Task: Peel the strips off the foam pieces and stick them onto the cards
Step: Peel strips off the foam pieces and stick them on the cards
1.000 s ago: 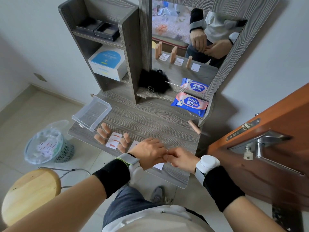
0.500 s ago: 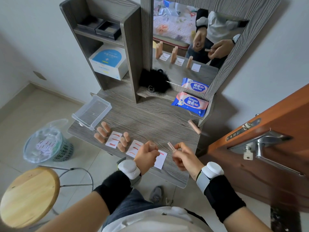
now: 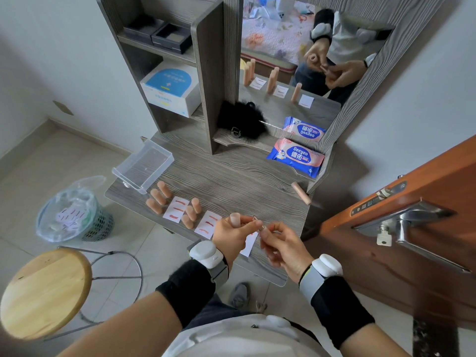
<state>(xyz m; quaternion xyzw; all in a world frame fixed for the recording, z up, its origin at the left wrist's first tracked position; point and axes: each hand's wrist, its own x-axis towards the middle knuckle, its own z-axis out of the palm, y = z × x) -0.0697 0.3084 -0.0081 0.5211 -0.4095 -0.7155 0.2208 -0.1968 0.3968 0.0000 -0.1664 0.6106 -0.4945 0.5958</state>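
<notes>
Left cuff [image 3: 188,292], right cuff [image 3: 340,310]: black knit, being worn on forearms. Left device [image 3: 206,253], right device [image 3: 327,264]: white rounded pods, being strapped at wrists by grey bands; yellow-green edge being shown on right band. Left hand [image 3: 231,235], right hand [image 3: 280,244] being left bare. Top [image 3: 231,336]: white, being worn over torso. Trousers [image 3: 213,305]: dark blue-grey, being worn below. Shoe [image 3: 238,295]: grey, being worn on foot.

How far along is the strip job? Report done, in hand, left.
Done: two white paper cards carry three red strips each. In hand: left hand grips a peach foam cylinder; right hand pinches a thin strip. Left: third card under the hands, maybe the lone foam cylinder rightward.
</notes>
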